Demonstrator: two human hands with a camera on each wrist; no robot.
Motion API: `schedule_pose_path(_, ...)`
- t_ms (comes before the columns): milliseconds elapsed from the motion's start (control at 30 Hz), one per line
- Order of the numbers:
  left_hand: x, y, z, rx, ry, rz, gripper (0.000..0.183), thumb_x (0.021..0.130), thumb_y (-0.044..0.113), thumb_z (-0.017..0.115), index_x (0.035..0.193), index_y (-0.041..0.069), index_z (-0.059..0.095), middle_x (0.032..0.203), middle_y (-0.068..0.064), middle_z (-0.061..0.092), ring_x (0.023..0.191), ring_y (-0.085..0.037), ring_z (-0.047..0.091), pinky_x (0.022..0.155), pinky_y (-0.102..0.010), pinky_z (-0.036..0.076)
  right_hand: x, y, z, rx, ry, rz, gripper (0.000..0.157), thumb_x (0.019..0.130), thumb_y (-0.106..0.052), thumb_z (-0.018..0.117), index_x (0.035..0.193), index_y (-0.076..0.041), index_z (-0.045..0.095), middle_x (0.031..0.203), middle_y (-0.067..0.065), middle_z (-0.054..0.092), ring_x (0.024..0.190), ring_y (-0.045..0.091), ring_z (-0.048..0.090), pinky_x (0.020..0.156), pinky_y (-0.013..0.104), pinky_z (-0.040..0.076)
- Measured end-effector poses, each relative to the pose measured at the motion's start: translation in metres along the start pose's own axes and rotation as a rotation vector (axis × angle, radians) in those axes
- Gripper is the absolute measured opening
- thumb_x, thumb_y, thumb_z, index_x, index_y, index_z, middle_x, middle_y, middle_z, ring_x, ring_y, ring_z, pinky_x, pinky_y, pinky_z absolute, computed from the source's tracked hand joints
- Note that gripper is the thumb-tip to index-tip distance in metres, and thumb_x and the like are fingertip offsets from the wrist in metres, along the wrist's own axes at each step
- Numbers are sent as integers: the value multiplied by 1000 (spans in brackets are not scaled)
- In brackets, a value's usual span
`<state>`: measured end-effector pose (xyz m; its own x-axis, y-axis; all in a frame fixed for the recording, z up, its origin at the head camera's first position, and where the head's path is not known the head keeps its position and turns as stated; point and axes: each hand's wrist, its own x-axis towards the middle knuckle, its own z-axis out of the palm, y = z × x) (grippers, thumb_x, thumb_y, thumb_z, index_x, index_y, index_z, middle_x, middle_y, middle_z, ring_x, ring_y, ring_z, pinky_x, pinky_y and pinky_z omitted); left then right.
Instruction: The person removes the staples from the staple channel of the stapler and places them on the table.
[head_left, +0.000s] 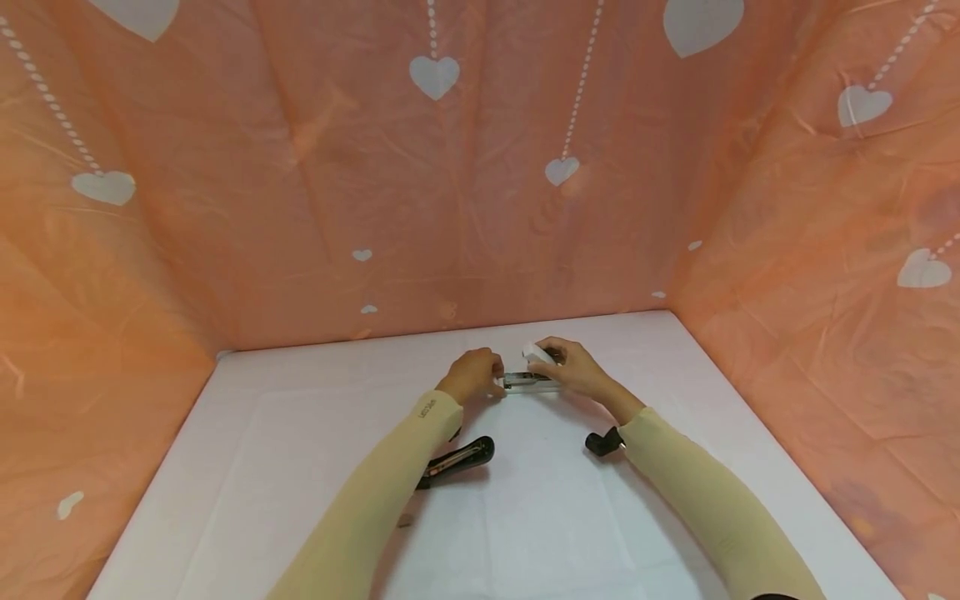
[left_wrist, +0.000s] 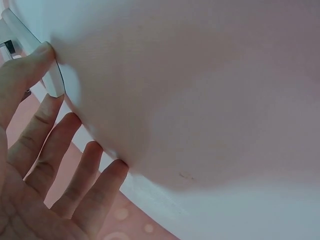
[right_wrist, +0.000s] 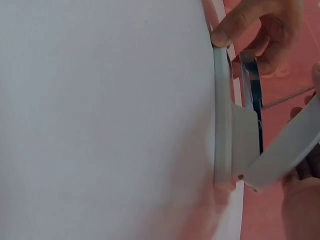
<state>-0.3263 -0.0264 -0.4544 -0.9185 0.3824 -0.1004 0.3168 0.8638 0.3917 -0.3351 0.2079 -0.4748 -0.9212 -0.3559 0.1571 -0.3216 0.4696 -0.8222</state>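
Note:
A white stapler lies near the far side of the table, opened wide. My left hand pinches one end of its base between thumb and index finger, the other fingertips resting along the tabletop. At the opposite side my right hand grips the raised top cover, which tilts up from the hinge. Between cover and base, the dark metal staple channel shows. A thin rod reaches from the channel toward the cover. Part of the right hand's grip is hidden behind the cover.
A black stapler lies partly under the left sleeve, a small brown piece nearer to me. A black object sticks out beside the right sleeve. Orange sheets with white hearts stand around the white tabletop.

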Motion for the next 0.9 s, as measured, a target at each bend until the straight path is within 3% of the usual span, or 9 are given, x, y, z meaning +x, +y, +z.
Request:
schedule_pose_path(200,1,-2,0,4,4,9,30,88,25,92,108,11,75,103,-1,64,93,-18,59,94,-38,54,-4,-2,-10,25,2,-9,38,100,-16,80,131,1,67,127,21,70,123,43,68,95,44,57)
schedule_pose_path(567,0,-3,2,-19,14,19,29,88,23,93,106,10,75,105,-2,66,96,-19,62,95,-39,54,-9,-2,-23,25,30,-87,32,98,-10,80,125,3,69,117,16,71,106,27,65,105,51,52)
schedule_pose_path(767,-4,-2,3,-20,21,27,29,88,23,92,106,9,74,103,-2,66,95,-19,61,95,-40,54,-12,-2,-25,5,35,-111,30,99,-3,77,125,9,67,117,21,71,105,31,66,103,54,52)
schedule_pose_path(900,-4,-2,3,-24,33,34,29,88,22,93,106,9,75,103,-2,66,94,-18,61,94,-39,54,-18,-13,-28,-7,36,-116,28,100,2,74,124,13,66,117,26,71,105,31,66,103,54,52)
